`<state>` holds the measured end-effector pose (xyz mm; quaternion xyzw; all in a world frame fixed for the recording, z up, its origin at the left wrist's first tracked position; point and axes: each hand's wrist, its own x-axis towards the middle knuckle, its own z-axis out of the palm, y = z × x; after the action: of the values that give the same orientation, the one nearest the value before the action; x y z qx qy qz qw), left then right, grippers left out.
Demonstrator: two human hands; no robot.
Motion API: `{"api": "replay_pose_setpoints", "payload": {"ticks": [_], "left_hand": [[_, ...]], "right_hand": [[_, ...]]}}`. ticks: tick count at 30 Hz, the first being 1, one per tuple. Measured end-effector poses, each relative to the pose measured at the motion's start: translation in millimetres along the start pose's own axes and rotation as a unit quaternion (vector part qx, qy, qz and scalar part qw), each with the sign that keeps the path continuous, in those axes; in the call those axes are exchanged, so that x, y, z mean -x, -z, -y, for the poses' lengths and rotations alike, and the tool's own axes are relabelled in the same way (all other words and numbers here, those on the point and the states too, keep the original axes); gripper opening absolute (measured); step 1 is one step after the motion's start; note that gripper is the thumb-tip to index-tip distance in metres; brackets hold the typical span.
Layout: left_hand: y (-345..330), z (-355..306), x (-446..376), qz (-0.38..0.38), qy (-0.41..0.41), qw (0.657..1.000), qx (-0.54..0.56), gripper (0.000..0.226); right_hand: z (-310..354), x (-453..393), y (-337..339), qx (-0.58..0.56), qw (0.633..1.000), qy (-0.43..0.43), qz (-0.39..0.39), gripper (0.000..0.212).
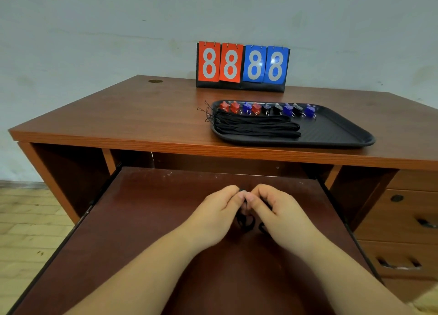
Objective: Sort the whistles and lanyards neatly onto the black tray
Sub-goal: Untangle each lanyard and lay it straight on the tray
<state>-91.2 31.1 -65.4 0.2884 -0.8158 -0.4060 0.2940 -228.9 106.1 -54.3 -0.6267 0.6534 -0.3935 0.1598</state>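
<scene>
Centrally, on the pull-out shelf point(166, 220) below the desktop point(118, 115): left hand point(218, 212) and right hand point(279, 210), fingertips curled and pinching one small dark item point(241, 190) between them — probably a whistle still on its black lanyard point(246, 224), mostly hidden. Farther back, the black tray point(336, 129) with a row of whistles point(267, 109) and bundled lanyards point(256, 126). Likely handling: whistle light, rigid, slightly slick — best pinched at the body; cord limp, tangle-prone, best gathered at mid-loop.
</scene>
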Motion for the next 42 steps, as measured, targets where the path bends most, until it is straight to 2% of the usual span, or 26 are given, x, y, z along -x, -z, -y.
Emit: {"api": "replay_pose_setpoints", "payload": {"ticks": [4,8,13,17,20,22,24,28,30,33,36,39,42], "left_hand": [[3.9,-2.5,-0.8,-0.006,0.013,1.0,-0.016,0.033],[20.2,8.5,-7.6,-0.114,0.071,0.991,0.014,0.035],[43.1,30.3,-14.8,-0.235,0.137,0.961,0.041,0.036],[45.0,33.3,-15.5,-0.248,0.146,0.956,0.05,0.036],[40.0,31.6,-14.1,-0.221,0.148,0.964,0.028,0.035],[36.0,32.6,-13.1,-0.19,0.135,0.972,0.006,0.035],[31.4,30.0,-11.1,-0.145,0.122,0.981,-0.035,0.034],[21.5,19.3,-7.0,-0.081,0.087,0.988,-0.099,0.035],[18.0,16.8,-5.5,-0.068,0.082,0.988,-0.108,0.035],[16.8,14.7,-4.1,-0.07,0.088,0.989,-0.094,0.031],[18.0,11.8,-4.7,-0.129,0.076,0.985,-0.087,0.024],[18.2,4.7,-3.8,-0.172,0.085,0.981,0.014,0.024],[14.6,-0.4,-3.7,-0.175,0.089,0.973,0.124,0.023]], "right_hand": [[-2.0,-1.1,0.6,0.017,1.0,-0.003,0.014,0.03],[-6.1,-3.7,9.1,0.009,0.999,-0.028,0.015,0.036],[-19.1,-8.7,22.1,0.0,0.997,-0.071,-0.027,0.036],[-26.6,-10.9,25.8,-0.042,0.993,-0.09,-0.061,0.028],[-26.0,-13.3,25.5,-0.076,0.985,-0.083,-0.133,0.021],[-23.6,-14.6,25.4,-0.173,0.961,-0.091,-0.197,0.018],[-19.9,-16.1,27.9,-0.307,0.915,-0.119,-0.232,0.019],[-11.1,-16.2,39.4,-0.554,0.794,-0.174,-0.182,0.023],[-7.9,-15.7,41.6,-0.593,0.765,-0.186,-0.166,0.02],[-5.6,-14.6,35.1,-0.549,0.798,-0.191,-0.155,0.016],[-3.5,-12.7,26.4,-0.514,0.826,-0.18,-0.146,0.017],[-1.1,-11.6,20.6,-0.489,0.842,-0.176,-0.144,0.022],[0.4,-10.8,17.0,-0.465,0.857,-0.175,-0.14,0.021]]}}
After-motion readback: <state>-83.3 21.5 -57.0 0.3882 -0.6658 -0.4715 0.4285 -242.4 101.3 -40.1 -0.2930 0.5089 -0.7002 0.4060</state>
